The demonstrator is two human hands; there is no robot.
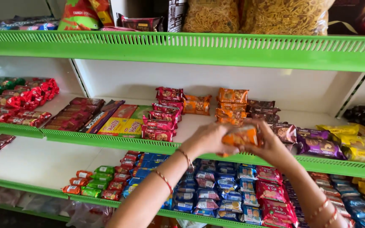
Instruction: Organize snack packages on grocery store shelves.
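an orange biscuit packet [242,136] is being held up in front of the middle shelf [106,141], level with its green front lip, and it is lying roughly sideways between both hands. the left hand [208,139] is gripping the packet's left end, fingers curled over the top and thumb underneath. the right hand [269,145] is closing around the right end, fingers wrapping the wrapper from behind. both wrists are wearing thin red and gold bangles [185,157], and the forearms are coming up from the bottom edge of the view.

just behind the held packet, a stack of orange packets [232,105] is sitting on the white shelf board, with dark brown packets [262,110] beside it on the right. to the left of the stack, red biscuit packets [162,116] are lying in a stepped pile, and flat yellow packs [121,126] are resting near the lip. purple packets [315,143] and yellow packets [355,143] are lying to the right of the right hand.

below the hands, blue packets [216,185] are filling the lower shelf [89,198] in rows, with pink-red packets [273,192] beside them and small green and orange rolls [90,182] further left. above, the top shelf [216,48] is carrying clear bags of yellow fried snack [250,16].
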